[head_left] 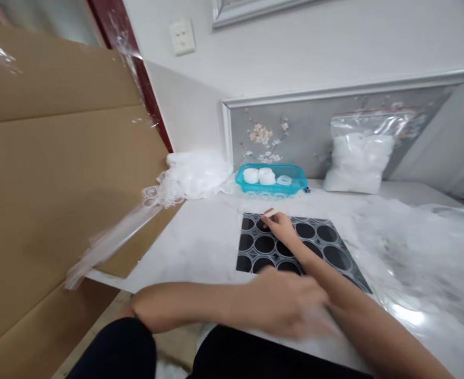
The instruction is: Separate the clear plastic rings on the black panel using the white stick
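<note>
My right hand (282, 227) rests over the far part of a black mat (264, 244) patterned with grey-edged circles. Its fingers pinch a small whitish piece (272, 212), whose kind I cannot make out. Nearer to me, my left hand (285, 302) crosses in front of my right forearm. Motion smears its fingers, so I cannot tell whether they hold anything; a pale blur shows at their tips. Just beyond the mat, a teal plastic tray (301, 181) contains white round pieces (259, 176) and a translucent ring (284, 180).
A large cardboard box (58, 173) stands at the left. Clear rings and bunched plastic (194, 176) lie beside it. At the back right leans a clear bag of white pieces (360, 158). More clear plastic (425, 252) covers the right of the white tabletop (200, 237).
</note>
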The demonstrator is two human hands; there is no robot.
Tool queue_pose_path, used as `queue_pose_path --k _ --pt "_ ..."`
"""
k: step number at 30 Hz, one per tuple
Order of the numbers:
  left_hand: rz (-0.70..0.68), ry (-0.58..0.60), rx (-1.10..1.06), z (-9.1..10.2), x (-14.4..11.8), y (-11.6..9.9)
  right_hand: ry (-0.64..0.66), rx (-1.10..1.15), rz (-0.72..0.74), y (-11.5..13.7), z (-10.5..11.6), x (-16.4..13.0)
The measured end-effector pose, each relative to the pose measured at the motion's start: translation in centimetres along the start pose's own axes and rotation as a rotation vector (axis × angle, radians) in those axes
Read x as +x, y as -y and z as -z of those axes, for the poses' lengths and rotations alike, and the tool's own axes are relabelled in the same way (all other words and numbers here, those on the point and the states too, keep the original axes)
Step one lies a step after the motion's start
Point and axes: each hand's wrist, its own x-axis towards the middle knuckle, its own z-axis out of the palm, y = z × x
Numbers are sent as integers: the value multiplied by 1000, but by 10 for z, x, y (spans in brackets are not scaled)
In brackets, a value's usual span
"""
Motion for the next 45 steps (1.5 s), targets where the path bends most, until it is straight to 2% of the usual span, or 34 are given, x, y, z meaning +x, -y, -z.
queue_pose_path --k 5,7,9,12,19,26,37,40,45 --pt "303 8 207 -20 4 76 -29 146 2 -5 4 7" --pt "364 -2 242 -29 2 95 -46 224 -7 -5 10 10" --pt "413 2 243 -36 -2 103 -45 269 0 -1 15 12" --pt "457 14 208 -41 -6 102 17 232 52 8 14 11" --pt "465 18 176 -47 -9 97 218 7 284 7 -15 5" --pt "451 26 174 -46 -9 95 235 -47 230 3 -16 3" --pt "432 10 192 -49 -9 97 220 -74 249 9 -17 0" --pt "433 14 171 -46 -9 98 205 -180 259 10 -17 -3" --pt "407 39 -5 -31 -11 109 169 -532 370 11 -19 -18"
